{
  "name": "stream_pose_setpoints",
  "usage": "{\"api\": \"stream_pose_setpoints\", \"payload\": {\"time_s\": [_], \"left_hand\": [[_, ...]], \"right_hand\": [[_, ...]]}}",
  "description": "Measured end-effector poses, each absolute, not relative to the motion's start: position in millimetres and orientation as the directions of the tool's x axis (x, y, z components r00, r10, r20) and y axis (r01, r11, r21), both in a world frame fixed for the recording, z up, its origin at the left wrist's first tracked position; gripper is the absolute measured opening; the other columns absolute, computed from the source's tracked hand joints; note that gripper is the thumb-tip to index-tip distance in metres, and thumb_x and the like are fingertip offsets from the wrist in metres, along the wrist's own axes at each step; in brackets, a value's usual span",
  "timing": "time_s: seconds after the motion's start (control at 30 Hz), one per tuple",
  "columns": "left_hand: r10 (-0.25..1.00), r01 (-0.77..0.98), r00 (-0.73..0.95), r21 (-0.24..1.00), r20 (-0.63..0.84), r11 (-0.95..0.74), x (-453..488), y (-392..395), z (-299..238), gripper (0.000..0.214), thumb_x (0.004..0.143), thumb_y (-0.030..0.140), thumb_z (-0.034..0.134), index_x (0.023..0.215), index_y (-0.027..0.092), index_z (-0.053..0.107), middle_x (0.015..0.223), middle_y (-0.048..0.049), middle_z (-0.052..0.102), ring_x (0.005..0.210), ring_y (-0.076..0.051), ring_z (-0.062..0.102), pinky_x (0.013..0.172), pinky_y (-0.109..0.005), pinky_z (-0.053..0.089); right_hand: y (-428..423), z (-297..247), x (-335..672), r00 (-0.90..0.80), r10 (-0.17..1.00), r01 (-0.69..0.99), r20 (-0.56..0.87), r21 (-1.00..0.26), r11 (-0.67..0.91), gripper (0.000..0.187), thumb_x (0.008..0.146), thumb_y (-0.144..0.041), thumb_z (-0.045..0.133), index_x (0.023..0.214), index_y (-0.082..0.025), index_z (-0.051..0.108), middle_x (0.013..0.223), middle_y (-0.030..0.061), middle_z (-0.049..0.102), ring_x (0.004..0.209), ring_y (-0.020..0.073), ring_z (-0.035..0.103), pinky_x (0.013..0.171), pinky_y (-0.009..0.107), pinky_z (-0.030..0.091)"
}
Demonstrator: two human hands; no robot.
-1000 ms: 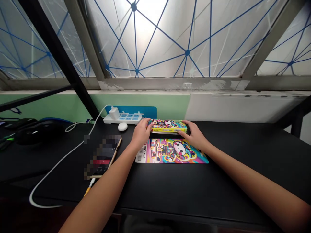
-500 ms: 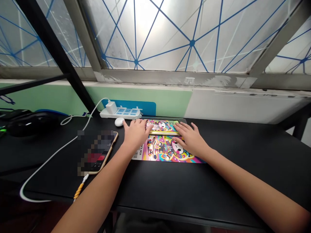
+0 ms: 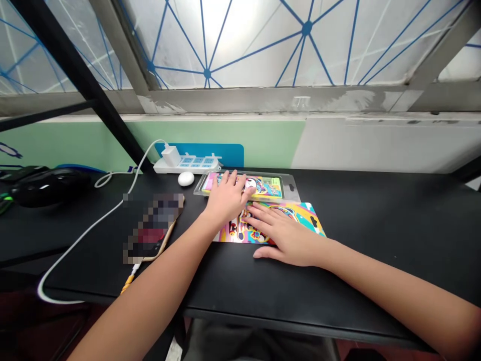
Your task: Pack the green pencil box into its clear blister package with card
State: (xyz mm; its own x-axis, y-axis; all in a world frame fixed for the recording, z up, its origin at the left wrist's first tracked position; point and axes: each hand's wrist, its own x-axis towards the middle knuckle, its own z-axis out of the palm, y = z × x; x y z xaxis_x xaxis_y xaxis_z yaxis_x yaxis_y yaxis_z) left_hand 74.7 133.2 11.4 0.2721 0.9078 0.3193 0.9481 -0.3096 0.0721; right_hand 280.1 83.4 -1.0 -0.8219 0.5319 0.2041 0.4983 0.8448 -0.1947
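A colourful cartoon-printed pencil box [image 3: 268, 186] lies in a clear plastic blister tray [image 3: 290, 188] towards the back of the desk. My left hand [image 3: 228, 196] rests on the box's left half with its fingers spread. In front of the tray lies a flat printed card [image 3: 311, 213] with a hang hole at its right end. My right hand [image 3: 287, 235] is laid over the middle of this card, fingers stretched out and thumb apart on the near side. Both hands cover parts of the prints beneath them.
Left of the card lies a phone [image 3: 158, 228] with a cable plugged in. A round white case [image 3: 186, 179] sits beside the tray. Behind it, a white power strip [image 3: 188, 164] holds a charger. A glossy black object [image 3: 48, 186] stands at far left.
My right hand has moved from the box down onto the card. My left hand stays on the box, further right along it. The view has tilted down slightly.
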Motion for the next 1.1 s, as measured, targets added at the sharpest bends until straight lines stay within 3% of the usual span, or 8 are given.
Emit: {"api": "stream_pose_setpoints", "payload": {"time_s": [0.07, 0.13, 0.37, 0.6, 0.77, 0.83, 0.97, 1.1], "left_hand": [[0.922, 0.957, 0.243, 0.083, 0.302, -0.279, 74, 134, 8, 0.067, 0.101, 0.061, 0.022, 0.145, 0.019, 0.049, 0.154, -0.0142, 0.044, 0.144, -0.035, 0.035, 0.115, -0.054, 0.027], [0.926, 0.962, 0.211, 0.101, 0.312, -0.254, 73, 134, 8, 0.071, 0.100, 0.065, 0.019, 0.145, 0.019, 0.050, 0.154, -0.0144, 0.044, 0.143, -0.036, 0.036, 0.113, -0.054, 0.029], [0.935, 0.962, 0.204, 0.119, 0.291, -0.247, 71, 132, 11, 0.069, 0.100, 0.064, 0.020, 0.147, 0.022, 0.048, 0.156, -0.0133, 0.041, 0.144, -0.035, 0.034, 0.114, -0.056, 0.026], [0.942, 0.964, 0.211, 0.103, 0.262, -0.244, 69, 132, 12, 0.068, 0.100, 0.063, 0.020, 0.148, 0.022, 0.045, 0.158, -0.0120, 0.039, 0.146, -0.034, 0.031, 0.114, -0.055, 0.027], [0.940, 0.962, 0.210, 0.114, 0.269, -0.247, 67, 134, 10, 0.071, 0.100, 0.064, 0.018, 0.148, 0.020, 0.046, 0.157, -0.0128, 0.039, 0.146, -0.035, 0.031, 0.115, -0.055, 0.026], [0.940, 0.962, 0.211, 0.110, 0.269, -0.248, 67, 134, 9, 0.071, 0.100, 0.064, 0.017, 0.148, 0.020, 0.046, 0.157, -0.0132, 0.040, 0.146, -0.035, 0.031, 0.114, -0.055, 0.026], [0.938, 0.964, 0.208, 0.106, 0.276, -0.244, 68, 134, 9, 0.069, 0.100, 0.063, 0.019, 0.148, 0.021, 0.046, 0.157, -0.0124, 0.041, 0.145, -0.034, 0.033, 0.114, -0.054, 0.027], [0.935, 0.965, 0.211, 0.094, 0.283, -0.246, 68, 134, 11, 0.066, 0.100, 0.062, 0.023, 0.147, 0.021, 0.048, 0.156, -0.0127, 0.042, 0.145, -0.034, 0.034, 0.114, -0.054, 0.027]], "right_hand": [[80, -2, 279, -0.818, 0.563, 0.530, 0.119, -0.225, 0.818, 0.084, 0.091, -0.072, 0.044, 0.156, -0.021, 0.032, 0.163, 0.0147, 0.026, 0.150, 0.0356, 0.023, 0.118, 0.057, 0.025], [80, 1, 281, -0.816, 0.572, 0.542, 0.082, -0.234, 0.807, 0.087, 0.089, -0.075, 0.044, 0.155, -0.020, 0.032, 0.163, 0.0163, 0.027, 0.149, 0.0370, 0.023, 0.118, 0.060, 0.022], [88, 6, 282, -0.711, 0.673, 0.613, 0.205, -0.289, 0.735, 0.045, 0.098, -0.055, 0.047, 0.124, -0.021, 0.059, 0.128, 0.0140, 0.061, 0.118, 0.0302, 0.055, 0.097, 0.048, 0.045], [90, -4, 277, -0.551, 0.786, 0.763, 0.280, -0.213, 0.611, 0.037, 0.097, -0.054, 0.049, 0.103, -0.019, 0.060, 0.104, 0.0115, 0.061, 0.100, 0.0296, 0.054, 0.086, 0.045, 0.045], [90, -4, 278, -0.557, 0.776, 0.763, 0.296, -0.187, 0.619, 0.040, 0.096, -0.054, 0.049, 0.115, -0.019, 0.057, 0.110, 0.0121, 0.060, 0.103, 0.0307, 0.053, 0.085, 0.045, 0.044], [90, -4, 278, -0.551, 0.779, 0.769, 0.300, -0.180, 0.614, 0.036, 0.096, -0.053, 0.050, 0.110, -0.020, 0.057, 0.107, 0.0114, 0.060, 0.102, 0.0301, 0.053, 0.085, 0.044, 0.043], [88, -4, 277, -0.531, 0.782, 0.770, 0.328, -0.198, 0.606, 0.025, 0.096, -0.046, 0.053, 0.090, -0.022, 0.053, 0.098, 0.0091, 0.060, 0.094, 0.0269, 0.052, 0.080, 0.040, 0.043], [86, 6, 278, -0.494, 0.801, 0.751, 0.340, -0.298, 0.589, 0.022, 0.094, -0.041, 0.054, 0.086, -0.023, 0.047, 0.088, 0.0057, 0.060, 0.080, 0.0212, 0.054, 0.069, 0.033, 0.041]]}}
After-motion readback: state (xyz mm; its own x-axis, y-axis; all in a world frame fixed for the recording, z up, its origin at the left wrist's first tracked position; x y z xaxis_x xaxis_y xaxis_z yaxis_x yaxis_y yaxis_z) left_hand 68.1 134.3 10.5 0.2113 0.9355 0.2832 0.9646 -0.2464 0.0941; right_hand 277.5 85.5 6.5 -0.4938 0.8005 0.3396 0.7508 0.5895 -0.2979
